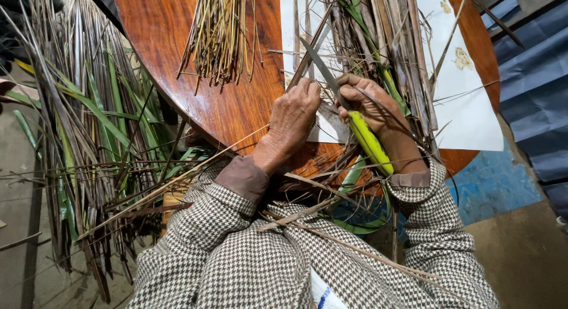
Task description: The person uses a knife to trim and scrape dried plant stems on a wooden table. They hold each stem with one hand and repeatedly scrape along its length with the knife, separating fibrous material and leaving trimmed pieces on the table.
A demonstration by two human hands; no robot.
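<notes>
At the edge of a round wooden table (236,102), a person in a houndstooth jacket works a palm leaf with a knife. The right hand (373,105) is closed in a full grip around the yellow-green handle of the knife (358,123), whose grey blade runs up and away from the body, apparently so the cutting edge faces away from the wrists. The left hand (294,117) sits just beside it, fingers curled down and pinching a dry leaf strip (307,57) close to the blade, seemingly to hold it taut where the edge meets it. Both hands rest over a sheet of white paper (467,108) spread on the tabletop, which catches scraps. Beyond them, a bundle of thin stripped midribs (219,37) lies apart on the bare wood, ends roughly aligned, kept separate from the rough leaves (384,43) piled under the right hand. To the left, below table height, a mass of long green and brown fronds (89,137) leans within arm's reach. Loose strands trail across the lap.
</notes>
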